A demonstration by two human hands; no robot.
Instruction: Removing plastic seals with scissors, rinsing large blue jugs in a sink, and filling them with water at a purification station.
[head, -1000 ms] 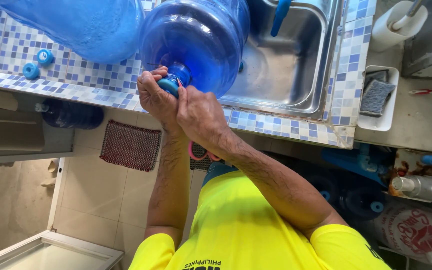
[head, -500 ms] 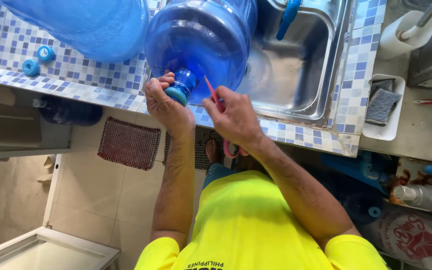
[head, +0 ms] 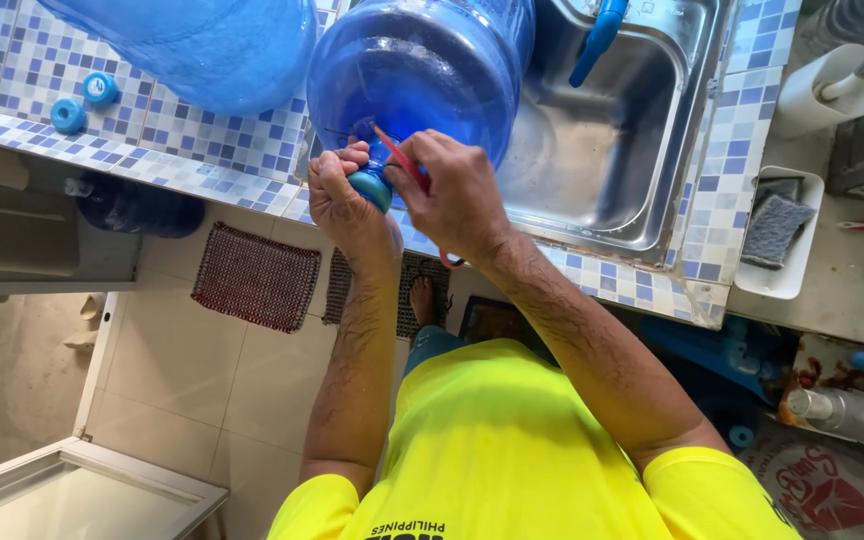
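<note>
left hand [head: 347, 195] grips bottle neck [head: 374, 185] (right hand [head: 457, 195] beside)

Mosaic-tiled counter [head: 232, 160] carries two blue jugs [head: 422, 70] and two caps [head: 84, 102].

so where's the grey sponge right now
In the head view it is at the right, in a white tray beside the sink: the grey sponge.

Two blue caps [head: 84, 102] on the tiled counter [head: 202, 150]; a grey sponge [head: 772, 229] right of the sink [head: 642, 130].
</note>
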